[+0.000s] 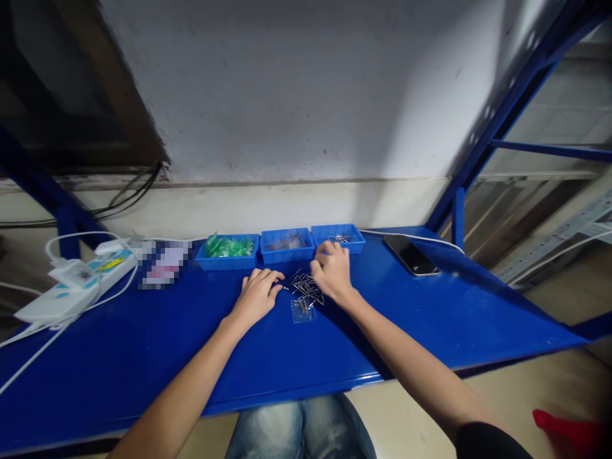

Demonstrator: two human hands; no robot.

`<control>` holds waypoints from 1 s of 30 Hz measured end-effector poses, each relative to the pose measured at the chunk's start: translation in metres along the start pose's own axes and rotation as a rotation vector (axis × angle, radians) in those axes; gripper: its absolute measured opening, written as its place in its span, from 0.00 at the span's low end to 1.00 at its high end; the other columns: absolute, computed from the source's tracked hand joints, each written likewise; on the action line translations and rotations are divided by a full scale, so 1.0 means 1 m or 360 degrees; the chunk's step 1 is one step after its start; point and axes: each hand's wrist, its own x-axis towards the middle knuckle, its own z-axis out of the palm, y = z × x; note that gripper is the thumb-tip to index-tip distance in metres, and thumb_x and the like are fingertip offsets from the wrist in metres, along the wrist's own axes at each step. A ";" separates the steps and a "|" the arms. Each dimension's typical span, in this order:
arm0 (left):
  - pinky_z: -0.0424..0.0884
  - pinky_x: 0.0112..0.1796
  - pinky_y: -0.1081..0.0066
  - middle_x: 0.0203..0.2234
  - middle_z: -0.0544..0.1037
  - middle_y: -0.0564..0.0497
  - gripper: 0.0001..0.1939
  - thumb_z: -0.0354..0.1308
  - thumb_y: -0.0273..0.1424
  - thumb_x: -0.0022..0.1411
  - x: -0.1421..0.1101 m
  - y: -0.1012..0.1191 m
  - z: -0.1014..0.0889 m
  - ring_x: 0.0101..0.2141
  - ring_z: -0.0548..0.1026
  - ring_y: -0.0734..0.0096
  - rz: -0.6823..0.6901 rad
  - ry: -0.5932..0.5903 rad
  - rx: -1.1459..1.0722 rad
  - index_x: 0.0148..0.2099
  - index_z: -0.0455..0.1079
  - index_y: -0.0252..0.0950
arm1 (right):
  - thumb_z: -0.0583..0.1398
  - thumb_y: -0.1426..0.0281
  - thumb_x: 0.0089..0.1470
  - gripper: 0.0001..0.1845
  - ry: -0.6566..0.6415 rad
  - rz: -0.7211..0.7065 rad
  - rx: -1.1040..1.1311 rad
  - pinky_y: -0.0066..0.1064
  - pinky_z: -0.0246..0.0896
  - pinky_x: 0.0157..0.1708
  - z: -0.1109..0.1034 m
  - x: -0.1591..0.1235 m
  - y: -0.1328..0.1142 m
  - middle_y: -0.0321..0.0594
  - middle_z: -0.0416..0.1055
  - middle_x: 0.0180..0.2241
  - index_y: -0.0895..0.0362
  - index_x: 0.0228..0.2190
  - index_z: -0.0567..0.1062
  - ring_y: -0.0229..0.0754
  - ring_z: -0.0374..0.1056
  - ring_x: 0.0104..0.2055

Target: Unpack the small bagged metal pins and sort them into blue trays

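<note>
Flanking metal pins [308, 290], left hand [255, 296] gapes, right hand [333, 273] curls, grip unclear; blue bins [287, 257] stand behind; a phone [410, 255] lies rightward.

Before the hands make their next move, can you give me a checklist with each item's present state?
1. Left hand holding a piece: cannot tell; its fingertips are by the left edge of the pile.
2. Right hand holding a piece: cannot tell; its curled fingers hide what is under them.
3. Loose metal pieces all in bins: not ok; a pile lies on the table.
4. Left bin, middle bin and right bin upright: ok, in a row.
5. Small clear bag sealed: cannot tell; too small to see.
6. Phone apart from the pile: ok.
</note>
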 end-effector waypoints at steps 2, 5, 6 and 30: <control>0.58 0.40 0.61 0.40 0.73 0.51 0.07 0.51 0.29 0.60 -0.001 0.001 0.000 0.43 0.65 0.59 0.0008 -0.0040 0.0012 0.40 0.69 0.43 | 0.53 0.74 0.49 0.14 -0.0071 -0.0107 0.0088 0.38 0.45 0.38 0.004 -0.007 -0.016 0.42 0.67 0.36 0.58 0.15 0.69 0.44 0.58 0.39; 0.58 0.38 0.63 0.38 0.73 0.51 0.08 0.49 0.26 0.60 -0.001 0.004 0.003 0.42 0.66 0.61 0.0024 -0.0047 0.0023 0.36 0.69 0.41 | 0.54 0.73 0.47 0.12 -0.0135 -0.0163 0.0161 0.39 0.45 0.39 0.009 -0.013 -0.025 0.42 0.65 0.38 0.58 0.15 0.68 0.45 0.57 0.40; 0.58 0.38 0.64 0.37 0.74 0.51 0.08 0.49 0.26 0.60 -0.001 0.006 0.004 0.41 0.66 0.61 0.0032 -0.0029 0.0011 0.35 0.68 0.40 | 0.55 0.72 0.46 0.09 -0.0146 -0.0164 0.0171 0.39 0.46 0.39 0.010 -0.014 -0.024 0.42 0.65 0.38 0.58 0.17 0.68 0.45 0.57 0.40; 0.67 0.32 0.74 0.21 0.73 0.55 0.09 0.46 0.34 0.63 0.001 0.008 -0.008 0.26 0.74 0.73 -0.0026 0.0305 -0.0669 0.39 0.66 0.37 | 0.51 0.69 0.59 0.10 -0.0316 -0.0813 0.0176 0.32 0.51 0.36 0.008 -0.008 -0.012 0.42 0.65 0.32 0.56 0.35 0.72 0.42 0.57 0.35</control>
